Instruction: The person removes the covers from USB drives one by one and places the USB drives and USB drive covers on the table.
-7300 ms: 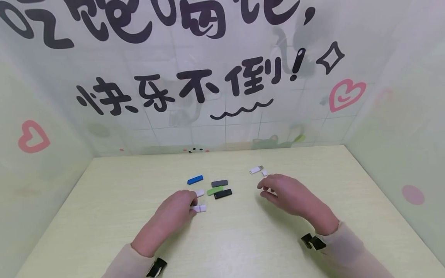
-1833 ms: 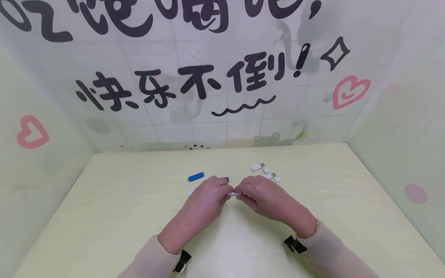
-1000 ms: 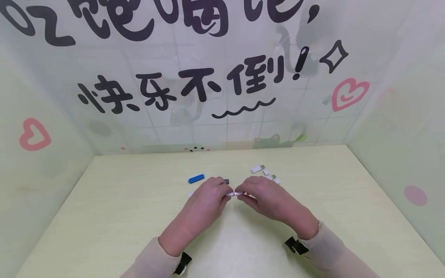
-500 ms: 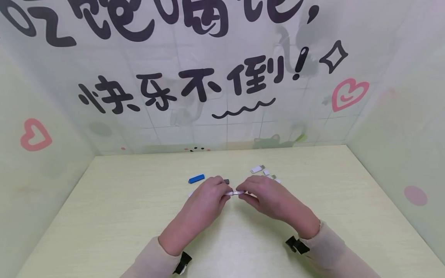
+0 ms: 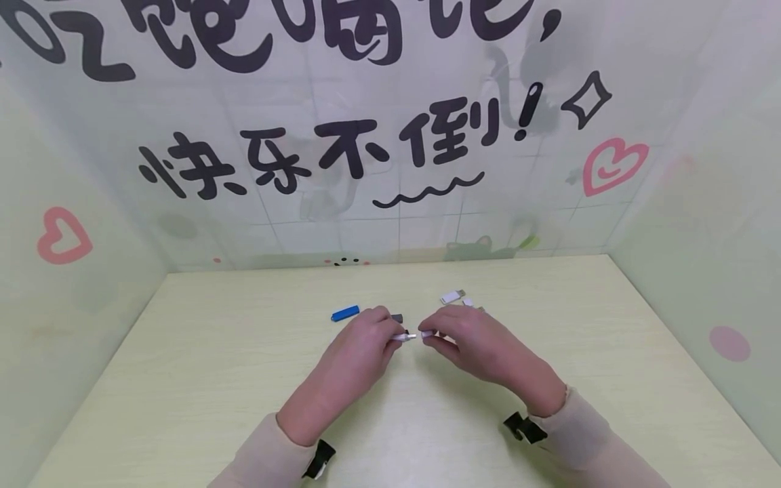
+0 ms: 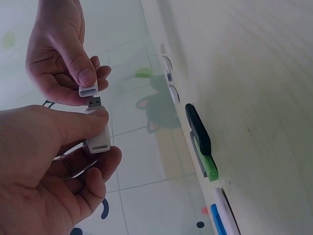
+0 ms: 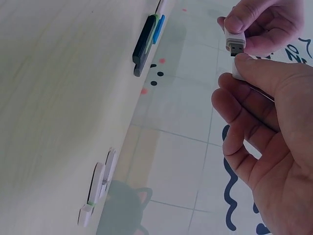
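Observation:
My left hand [image 5: 350, 359] pinches a white USB flash drive [image 6: 99, 143] between thumb and fingers, its metal plug bare and pointing at the other hand. Just across a narrow gap, my right hand [image 5: 485, 346] pinches the small white cap [image 6: 89, 91] between thumb and forefinger. Cap and drive are apart, with the cap's open end facing the plug. Both are held above the tabletop, near the middle of the head view. The right wrist view shows the plug close to the right thumb, which covers part of the cap.
On the table [image 5: 244, 379] lie a blue stick [image 5: 345, 313], a grey one [image 5: 397, 318], a green one [image 6: 211, 169], a black one [image 6: 198, 128] and a white one [image 6: 226, 210]. At back right lie an uncapped white drive [image 5: 453, 296] and other white pieces, partly behind my right hand.
Since 7.3 seconds ago, another uncapped drive and cap have come to lie at back right. Over the last second my right hand has drawn rightward, pulling the cap off the white drive.

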Demonstrator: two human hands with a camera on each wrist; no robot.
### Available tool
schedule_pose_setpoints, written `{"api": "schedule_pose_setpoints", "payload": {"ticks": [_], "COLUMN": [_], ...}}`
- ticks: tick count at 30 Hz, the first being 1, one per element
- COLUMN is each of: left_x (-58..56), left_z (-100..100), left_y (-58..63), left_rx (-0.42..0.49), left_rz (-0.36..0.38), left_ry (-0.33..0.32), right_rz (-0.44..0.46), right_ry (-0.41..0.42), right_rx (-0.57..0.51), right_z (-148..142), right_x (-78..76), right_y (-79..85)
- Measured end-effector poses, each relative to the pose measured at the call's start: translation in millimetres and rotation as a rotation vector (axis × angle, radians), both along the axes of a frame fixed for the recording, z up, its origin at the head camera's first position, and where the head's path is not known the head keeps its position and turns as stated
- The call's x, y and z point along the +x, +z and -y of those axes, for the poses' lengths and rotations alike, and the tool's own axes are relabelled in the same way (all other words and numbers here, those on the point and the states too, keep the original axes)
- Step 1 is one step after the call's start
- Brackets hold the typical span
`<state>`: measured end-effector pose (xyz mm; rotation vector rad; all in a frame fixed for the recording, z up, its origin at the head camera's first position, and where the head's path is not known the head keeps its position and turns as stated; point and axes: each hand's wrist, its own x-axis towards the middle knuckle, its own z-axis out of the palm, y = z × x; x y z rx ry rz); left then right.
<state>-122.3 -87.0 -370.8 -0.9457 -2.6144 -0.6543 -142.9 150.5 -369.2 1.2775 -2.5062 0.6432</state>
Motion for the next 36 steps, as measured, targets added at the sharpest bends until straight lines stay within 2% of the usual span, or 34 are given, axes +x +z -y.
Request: {"api": "schedule_pose_setpoints", "payload": {"ticks": [10,20,23,30,36], "left_x": [-2.5,-5.9,-6.8,-11.8,-16.6], "left_z": [-1,-7,-11,-21,-33], "left_y": [2.8,0.7,-0.4,-4.3,-5.0], "left_rx": [-0.010,-0.032,-0.031,-0.002,-0.017], "left_rz": [0.044,-0.005,0.002,0.074,0.123], "left_ry": [0.020,0.013,0.015,0.011,0.006], "right_rz": [0.019,0.045,0.048,0.038,0.028], "right_ry": [-0.066,-0.112,-0.133,-0.160,-0.191], "right_rx": [0.033,0.037,0.035,0.020,0.027], "right_z": [-14,-33,-39,-53,-65], "right_x": [-3.3,-2.3,-0.9,2.0,3.4], "right_y": [5.6,6.8,6.4,3.3,0.6]}}
